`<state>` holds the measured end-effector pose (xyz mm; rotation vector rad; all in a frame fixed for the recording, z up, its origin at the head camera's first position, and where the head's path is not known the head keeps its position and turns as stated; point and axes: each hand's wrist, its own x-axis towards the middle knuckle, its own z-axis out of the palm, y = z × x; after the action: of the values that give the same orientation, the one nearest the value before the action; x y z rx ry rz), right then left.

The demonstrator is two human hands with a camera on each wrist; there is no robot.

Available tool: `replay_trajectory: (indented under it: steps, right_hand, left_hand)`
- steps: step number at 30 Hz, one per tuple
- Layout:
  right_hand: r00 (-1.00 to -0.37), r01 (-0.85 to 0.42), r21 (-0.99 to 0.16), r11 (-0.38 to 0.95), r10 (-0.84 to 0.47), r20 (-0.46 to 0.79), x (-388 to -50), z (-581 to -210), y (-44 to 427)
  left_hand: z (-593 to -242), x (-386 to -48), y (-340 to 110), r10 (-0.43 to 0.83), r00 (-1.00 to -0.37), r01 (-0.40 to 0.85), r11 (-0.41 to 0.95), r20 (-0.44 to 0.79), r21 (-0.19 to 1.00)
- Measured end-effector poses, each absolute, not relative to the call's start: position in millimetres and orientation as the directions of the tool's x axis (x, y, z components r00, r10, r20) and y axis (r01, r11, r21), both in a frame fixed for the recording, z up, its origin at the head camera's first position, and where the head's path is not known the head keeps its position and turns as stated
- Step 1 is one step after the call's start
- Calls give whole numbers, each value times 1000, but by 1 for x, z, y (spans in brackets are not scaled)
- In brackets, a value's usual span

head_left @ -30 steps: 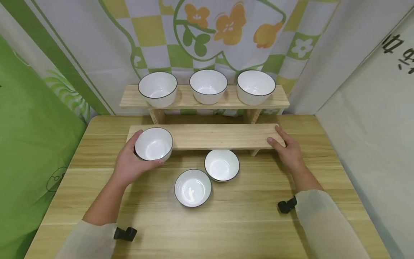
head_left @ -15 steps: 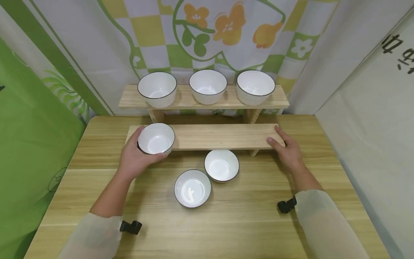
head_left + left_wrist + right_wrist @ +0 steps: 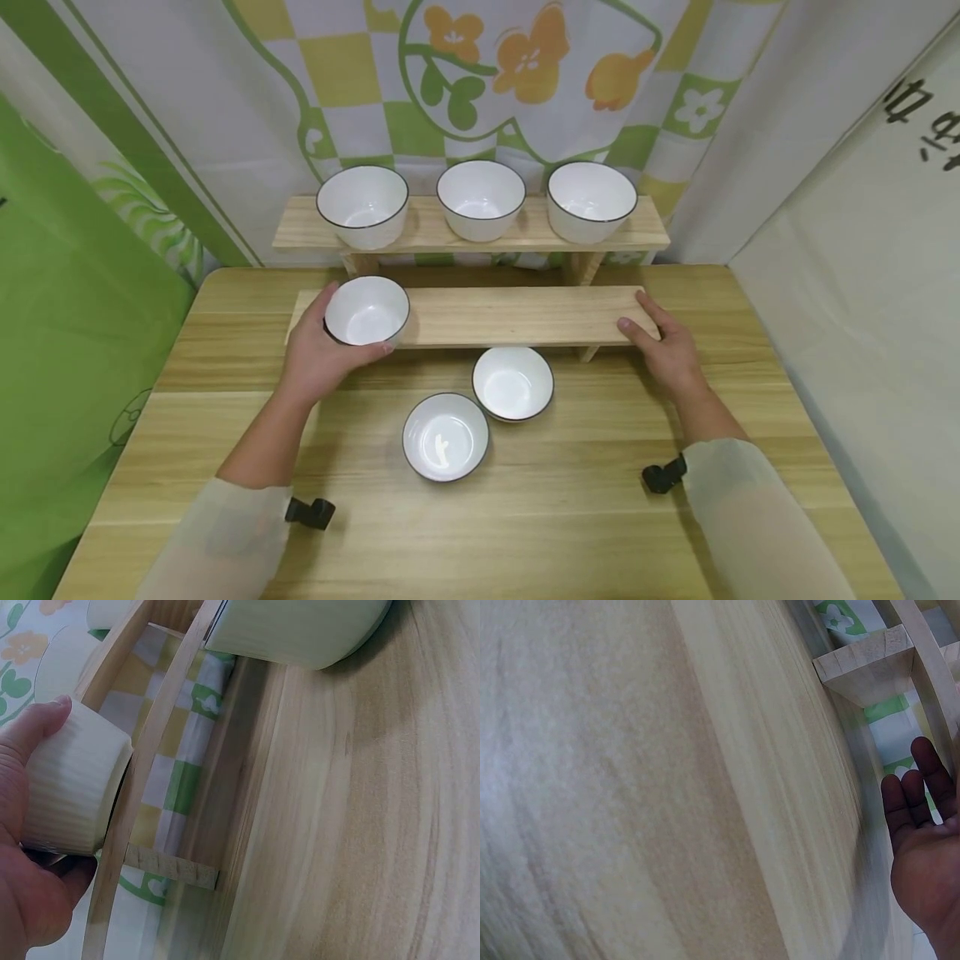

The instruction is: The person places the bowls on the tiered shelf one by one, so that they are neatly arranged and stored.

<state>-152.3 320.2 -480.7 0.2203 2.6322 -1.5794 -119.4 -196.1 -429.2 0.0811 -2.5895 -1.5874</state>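
Observation:
My left hand holds a white bowl with a dark rim, thumb along its front side, over the left end of the lower wooden shelf. In the left wrist view the bowl stands upright with its base close to the shelf's edge; whether it touches cannot be told. My right hand grips the shelf's right end, its thumb on the top face. Several of its fingers show below the board in the right wrist view. Two more white bowls, a nearer one and a farther one, sit on the table.
Behind the lower board, a higher wooden shelf bears three matching bowls in a row: left, middle and right. The wooden table lies in front. A patterned curtain hangs behind.
My left hand has carried its bowl away from me and slightly to the right, farther over the lower shelf. The right hand has stayed at the shelf's end.

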Motion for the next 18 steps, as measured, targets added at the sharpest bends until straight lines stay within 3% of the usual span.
replay_trajectory:
  steps: [18]
  right_hand:
    - [-988,153,-888,435,87,-127,-151,-480,319]
  left_hand:
    - [-429,-131,-192,-111,-992,1,446,56,895]
